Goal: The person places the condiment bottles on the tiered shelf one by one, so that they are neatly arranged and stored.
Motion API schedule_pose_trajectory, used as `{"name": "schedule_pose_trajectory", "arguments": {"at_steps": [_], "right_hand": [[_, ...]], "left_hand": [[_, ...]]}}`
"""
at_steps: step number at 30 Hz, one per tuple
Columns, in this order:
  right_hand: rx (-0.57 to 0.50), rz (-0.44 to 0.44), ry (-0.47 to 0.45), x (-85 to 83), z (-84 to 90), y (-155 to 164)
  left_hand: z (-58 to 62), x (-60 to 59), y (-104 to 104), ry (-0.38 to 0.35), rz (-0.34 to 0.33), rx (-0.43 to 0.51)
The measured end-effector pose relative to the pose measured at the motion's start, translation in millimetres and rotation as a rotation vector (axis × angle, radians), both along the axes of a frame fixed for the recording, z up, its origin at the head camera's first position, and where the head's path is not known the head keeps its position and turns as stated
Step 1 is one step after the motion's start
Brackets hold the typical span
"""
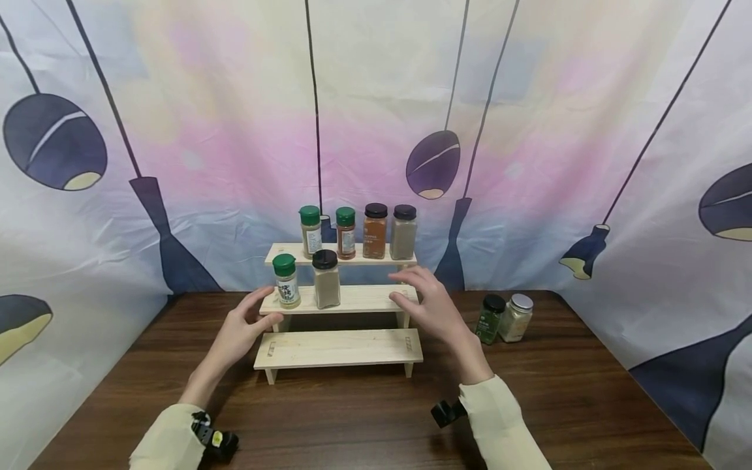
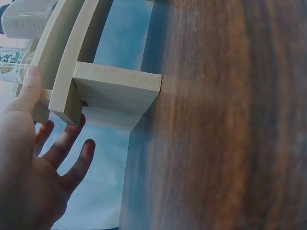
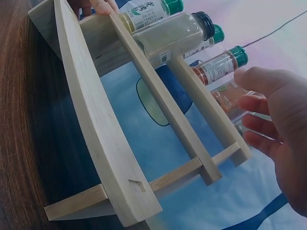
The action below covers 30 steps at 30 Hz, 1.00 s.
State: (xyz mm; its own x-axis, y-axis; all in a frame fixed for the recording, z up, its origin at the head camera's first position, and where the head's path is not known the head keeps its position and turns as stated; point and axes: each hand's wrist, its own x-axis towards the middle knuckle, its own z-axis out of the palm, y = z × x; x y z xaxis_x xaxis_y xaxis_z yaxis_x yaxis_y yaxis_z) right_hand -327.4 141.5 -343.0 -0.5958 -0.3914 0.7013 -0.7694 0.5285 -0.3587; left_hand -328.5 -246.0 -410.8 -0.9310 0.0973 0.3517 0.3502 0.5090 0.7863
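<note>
The left hand [image 1: 243, 331] has its fingers spread and loosely straight, the thumb laid against the left end of the middle step of the wooden spice rack [image 1: 339, 349], with nothing clasped in it; the left wrist view shows that thumb resting on the edge of the pale board while the other fingers fan out below it. The right hand [image 1: 427, 307] is likewise open at the rack's right end, fingers relaxed and slightly bent, the tips at or just beside the middle step's end; whether they actually touch cannot be told. The rack stands in the middle of the table [image 1: 587, 391], towards its back edge, between the two hands. It is a three-step stand of unfinished light wood: flat, straight-edged planks with a matte, faintly grained surface, joined by slots to plain upright side pieces. The lowest step is bare. On the middle step, at its left half, stand a small green-capped jar [image 1: 286, 281] with a printed label and, just beside it, a taller black-capped jar [image 1: 326, 279] of pale grey powder, both clear-walled. The top step carries a row of four spice jars [image 1: 358, 232], two green-capped and two black-capped, their contents from greenish to orange-brown to grey. The table is dark brown with a smooth woodgrain finish. To the right, near the rack but apart from it, a dark green jar [image 1: 489, 318] and a silver-lidded jar [image 1: 516, 318] stand side by side.
</note>
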Motion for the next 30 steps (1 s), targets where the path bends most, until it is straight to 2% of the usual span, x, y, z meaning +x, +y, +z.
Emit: {"name": "schedule_pose_trajectory", "arguments": {"at_steps": [15,30], "right_hand": [[0.060,-0.117,0.040,-6.4,-0.7,26.8],[0.042,-0.279,-0.103,-15.1,-6.6,70.5]], "left_hand": [[3.0,2.6,0.6,-0.007,0.006,-0.024],[1.4,0.5,0.0,0.006,0.016,-0.026]]}}
